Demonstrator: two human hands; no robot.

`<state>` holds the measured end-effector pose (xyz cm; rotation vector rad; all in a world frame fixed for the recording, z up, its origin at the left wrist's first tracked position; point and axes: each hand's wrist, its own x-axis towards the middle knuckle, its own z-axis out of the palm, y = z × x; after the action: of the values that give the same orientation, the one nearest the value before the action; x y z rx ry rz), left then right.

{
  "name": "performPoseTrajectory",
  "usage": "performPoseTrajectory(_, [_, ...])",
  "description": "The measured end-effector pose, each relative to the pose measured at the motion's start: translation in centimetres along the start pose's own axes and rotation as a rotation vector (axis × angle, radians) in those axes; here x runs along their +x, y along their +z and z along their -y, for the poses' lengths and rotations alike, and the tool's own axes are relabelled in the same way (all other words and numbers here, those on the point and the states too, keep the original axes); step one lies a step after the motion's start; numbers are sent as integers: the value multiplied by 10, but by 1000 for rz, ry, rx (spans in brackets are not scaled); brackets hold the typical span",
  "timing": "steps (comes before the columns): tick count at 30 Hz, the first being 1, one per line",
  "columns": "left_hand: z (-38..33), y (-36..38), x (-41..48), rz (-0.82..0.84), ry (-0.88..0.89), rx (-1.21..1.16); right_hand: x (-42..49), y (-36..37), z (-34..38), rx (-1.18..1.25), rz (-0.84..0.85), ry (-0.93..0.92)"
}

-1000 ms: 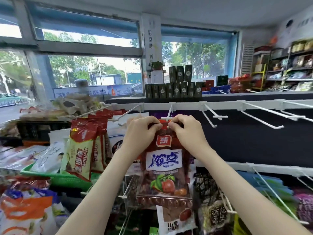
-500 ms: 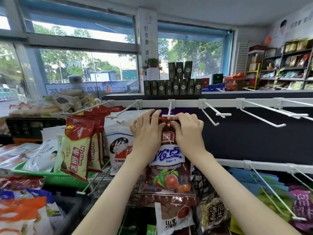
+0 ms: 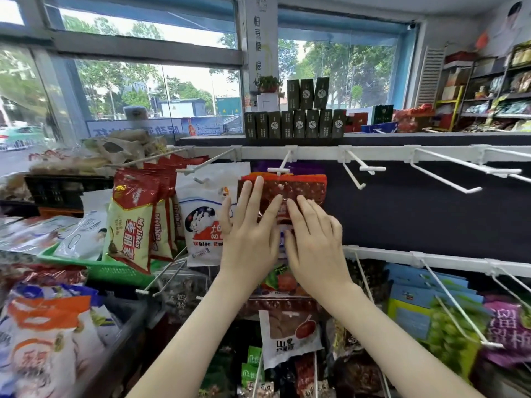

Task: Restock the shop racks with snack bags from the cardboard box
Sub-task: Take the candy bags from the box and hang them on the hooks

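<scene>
Shop window wall, white peg rack (image 3: pixel 316 153). Item: red snack bag (image 3: pixel 298 186), hung on the hook (image 3: pixel 280 170), long axis vertical, twelve to six. We lay both palms flat on its face, fingers straight: left hand (image 3: pixel 250 239) at seven o'clock of the hook, right hand (image 3: pixel 316 242) at five, equally near. Next bare hook (image 3: pixel 360 169) lies at three o'clock.

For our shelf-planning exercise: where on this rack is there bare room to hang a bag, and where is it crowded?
Free: the bare hooks and dark panel right of the red snack bag. Crowded: the Mylikes bags left of it and the lower rail.
</scene>
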<state>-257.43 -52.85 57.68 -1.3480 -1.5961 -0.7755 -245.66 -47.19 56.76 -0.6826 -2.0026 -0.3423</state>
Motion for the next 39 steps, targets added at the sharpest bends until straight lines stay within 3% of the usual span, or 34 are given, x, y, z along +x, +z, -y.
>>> performPoseTrajectory(8, [-11, -16, -87, 122, -82, -59, -68, -5, 32, 171, 94, -50])
performPoseTrajectory(14, [-10, -46, -202, 251, -308, -20, -149, 9, 81, 414, 309, -147])
performPoseTrajectory(19, [-3, -83, -343, 452, -607, 66, -251, 56, 136, 602, 648, -234])
performPoseTrajectory(26, [-19, -118, -572, 771, -1173, 126, -460, 135, 201, 665, 1260, -296])
performPoseTrajectory(30, [-44, -107, -688, 941, -1394, 83, -573, 176, 218, 631, 1572, -331])
performPoseTrajectory(34, [-68, -88, -773, 1063, -1535, 41, -671, 220, 225, 398, 1995, -7])
performPoseTrajectory(36, [-75, -78, -803, 1076, -1585, 27, -710, 240, 228, 257, 2086, 134])
performPoseTrajectory(39, [-82, -62, -833, 1098, -1641, 29, -754, 264, 233, 162, 2083, 432])
